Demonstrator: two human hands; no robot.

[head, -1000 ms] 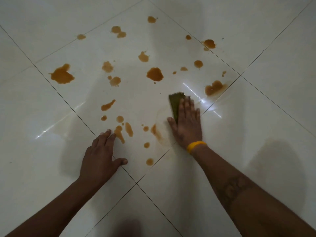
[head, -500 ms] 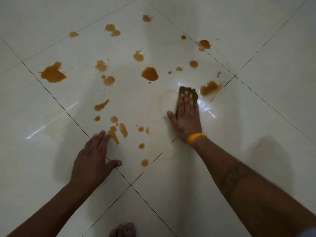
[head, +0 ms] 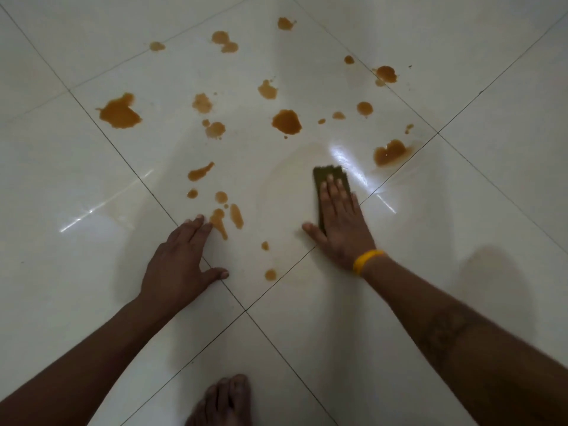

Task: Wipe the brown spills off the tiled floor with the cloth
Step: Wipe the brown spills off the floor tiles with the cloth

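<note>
From the head camera, looking down, the right hand (head: 339, 222) lies flat on the cloth (head: 330, 179), a dark olive pad pressed against the tiled floor (head: 461, 210). Its fingers are straight and held close together, the thumb spread out to the left and touching the tile. The cloth sits under the fingers and palm; its far end sticks out just beyond the fingertips, and a strip of its left edge shows between the thumb and the forefinger. A yellow wristband (head: 367, 261) circles the right wrist.

The cloth lies near the right corner of the large white tile that carries the brown spills (head: 285, 121), close to the grout line on that side. Just beyond it and to the right lies a broad puddle (head: 390, 152), apart from the cloth. A faint wet sheen marks the tile to the left of and beyond the cloth.

The left hand (head: 181, 259) rests flat on the floor across the left grout line, fingers straight and together, thumb spread to the right. Its fingertips lie just beside a streaked drop (head: 219, 222). It holds nothing.

Other drops are scattered over the far half of the tile, the largest (head: 120, 113) near the left edge. A bare foot (head: 222, 401) shows at the bottom edge, between the two forearms.
</note>
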